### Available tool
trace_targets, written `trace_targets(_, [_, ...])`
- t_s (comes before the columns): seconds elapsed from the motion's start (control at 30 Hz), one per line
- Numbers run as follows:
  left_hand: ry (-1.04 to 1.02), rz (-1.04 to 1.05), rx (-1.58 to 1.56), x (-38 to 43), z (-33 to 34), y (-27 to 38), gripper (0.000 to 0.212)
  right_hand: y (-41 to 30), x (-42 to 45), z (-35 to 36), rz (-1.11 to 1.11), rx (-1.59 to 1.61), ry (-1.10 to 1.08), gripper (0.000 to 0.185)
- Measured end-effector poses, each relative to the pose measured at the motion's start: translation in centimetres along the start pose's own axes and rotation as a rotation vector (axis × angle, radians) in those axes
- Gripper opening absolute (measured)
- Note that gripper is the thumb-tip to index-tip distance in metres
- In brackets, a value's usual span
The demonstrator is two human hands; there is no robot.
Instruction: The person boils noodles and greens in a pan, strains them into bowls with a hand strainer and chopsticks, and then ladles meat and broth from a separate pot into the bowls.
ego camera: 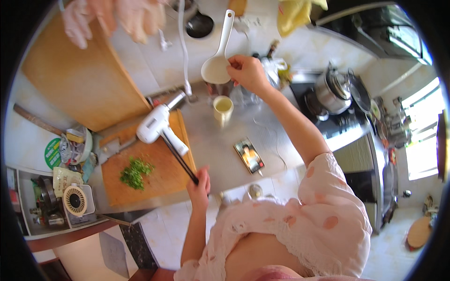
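Observation:
My left hand [199,186], low in the middle, is closed around a pair of dark chopsticks [181,159] slanting up and left over the wooden cutting board [161,182]. Their far ends meet the handle of a white gun-shaped appliance [154,124] with a metal nozzle. Chopped green herbs [135,174] are piled on the board. Farther off, the fingers of my right hand [248,72] are bent together at the rim of a white ladle [215,70]; whether they grip it is unclear. Below the ladle are a dark-looking container [218,89] and a pale yellow mug [223,107].
A phone [249,155] with its screen lit lies on the metal counter [207,140], a thin cable near it. A cleaver [116,147] rests on the board. Steel pots [335,91] stand on the stove at right. Rubber gloves [137,17] hang above a large upright board [84,77].

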State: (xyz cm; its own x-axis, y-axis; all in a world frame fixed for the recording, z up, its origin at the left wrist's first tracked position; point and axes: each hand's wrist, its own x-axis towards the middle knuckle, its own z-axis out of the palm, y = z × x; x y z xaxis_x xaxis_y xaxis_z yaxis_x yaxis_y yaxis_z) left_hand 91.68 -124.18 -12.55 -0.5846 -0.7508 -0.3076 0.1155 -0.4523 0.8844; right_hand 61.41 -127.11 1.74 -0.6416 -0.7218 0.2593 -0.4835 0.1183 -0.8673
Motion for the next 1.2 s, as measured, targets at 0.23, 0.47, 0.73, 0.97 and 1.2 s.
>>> trace_targets(0.23, [-0.092,0.151,0.049,0.8,14.0,-3.3,0.034,6.0,-19.0,-7.6,0.289,0.306,-0.021,0.016])
trace_targets(0.47, [-0.433,0.202,0.230,-6.5,32.2,-17.5,0.024,11.7,-38.3,-29.0,0.009,-0.509,0.196,0.019])
trace_targets(0.73, [-0.971,0.088,0.579,-17.6,49.8,-29.0,0.014,18.5,-55.5,-49.5,0.308,-0.960,0.312,0.033])
trace_targets(0.97, [-1.167,0.270,0.566,-19.8,67.0,-37.9,0.017,24.5,-62.2,-62.7,0.515,-0.535,0.385,0.013])
trace_targets(1.2, [-1.152,-0.174,0.519,-20.6,86.0,-49.8,0.034,32.3,-65.1,-77.1,0.939,-0.069,1.057,0.012])
